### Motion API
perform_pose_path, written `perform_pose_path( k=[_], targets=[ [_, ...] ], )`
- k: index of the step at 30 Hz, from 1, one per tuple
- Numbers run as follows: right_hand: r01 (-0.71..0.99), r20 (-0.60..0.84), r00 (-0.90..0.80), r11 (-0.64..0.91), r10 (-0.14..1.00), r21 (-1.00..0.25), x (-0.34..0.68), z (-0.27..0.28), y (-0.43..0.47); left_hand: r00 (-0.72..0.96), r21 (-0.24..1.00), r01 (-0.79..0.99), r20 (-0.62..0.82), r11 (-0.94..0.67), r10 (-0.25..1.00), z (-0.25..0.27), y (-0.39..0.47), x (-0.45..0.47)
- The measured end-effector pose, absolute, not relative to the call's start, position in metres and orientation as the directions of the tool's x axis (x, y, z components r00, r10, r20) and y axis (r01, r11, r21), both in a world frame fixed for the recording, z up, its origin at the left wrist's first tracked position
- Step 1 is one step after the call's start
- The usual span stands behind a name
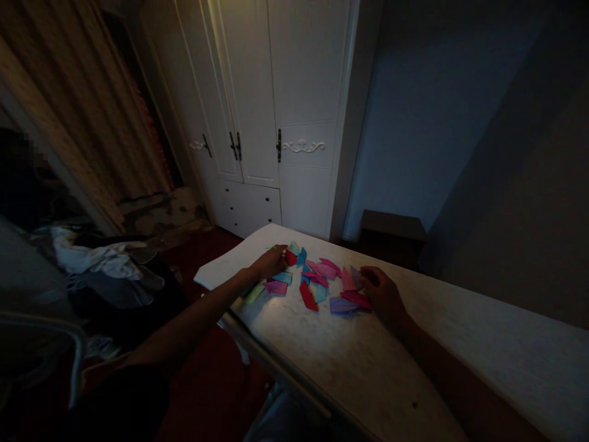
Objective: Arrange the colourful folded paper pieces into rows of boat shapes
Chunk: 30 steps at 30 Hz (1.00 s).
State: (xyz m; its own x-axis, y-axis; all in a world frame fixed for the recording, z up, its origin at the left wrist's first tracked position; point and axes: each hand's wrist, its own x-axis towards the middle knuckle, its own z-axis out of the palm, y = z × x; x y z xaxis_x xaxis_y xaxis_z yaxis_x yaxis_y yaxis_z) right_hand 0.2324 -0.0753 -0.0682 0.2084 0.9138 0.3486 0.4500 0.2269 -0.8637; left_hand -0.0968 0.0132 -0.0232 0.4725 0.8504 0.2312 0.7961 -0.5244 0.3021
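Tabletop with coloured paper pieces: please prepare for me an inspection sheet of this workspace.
Surface: pale tabletop, small dark spot near the right forearm.
Job's things: folded paper pieces, pink, red, blue, purple, green; some overlapping.
Clutter: heaped cloth left of the tabletop.
Left hand: at a red piece; grip unclear.
Right hand: at a purple piece; grip unclear.
Cables: too dark to tell.
Surroundings: white wardrobe, curtain, dark low box.

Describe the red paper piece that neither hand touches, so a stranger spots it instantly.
On the pale table before the white wardrobe, find the coloured paper pieces around the left hand and right hand. Toward their near side lies the slanted red piece, beside a pale blue one. Unlike the other red piece, at the left hand, it sits away from both hands.
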Motion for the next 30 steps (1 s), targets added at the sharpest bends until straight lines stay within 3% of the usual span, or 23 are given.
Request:
perform_pose_path(
  k=[6,13,23,30],
  targets=[
    [0.469,0.335,0.222,0.201,0.916,-0.860,0.232,-0.066,-0.076,0.420,0.302,0.824,0.241,-0.479,0.875,-0.021,0.016,-0.110],
    [0.448,0.327,0.217,0.203,0.920,-0.870,0.234,-0.069,-0.074,0.303,0.205,0.913,0.241,-0.354,0.922,-0.014,0.018,-0.114],
    [0.445,0.311,0.215,0.190,0.926,-0.875,0.232,-0.065,-0.077,0.466,0.112,0.880,-0.002,-0.462,0.885,-0.006,0.024,-0.082],
    [0.457,0.332,0.189,0.217,0.924,-0.863,0.235,-0.068,-0.075,0.422,0.116,0.901,-0.006,-0.419,0.906,0.001,0.020,-0.085]
  ],
)
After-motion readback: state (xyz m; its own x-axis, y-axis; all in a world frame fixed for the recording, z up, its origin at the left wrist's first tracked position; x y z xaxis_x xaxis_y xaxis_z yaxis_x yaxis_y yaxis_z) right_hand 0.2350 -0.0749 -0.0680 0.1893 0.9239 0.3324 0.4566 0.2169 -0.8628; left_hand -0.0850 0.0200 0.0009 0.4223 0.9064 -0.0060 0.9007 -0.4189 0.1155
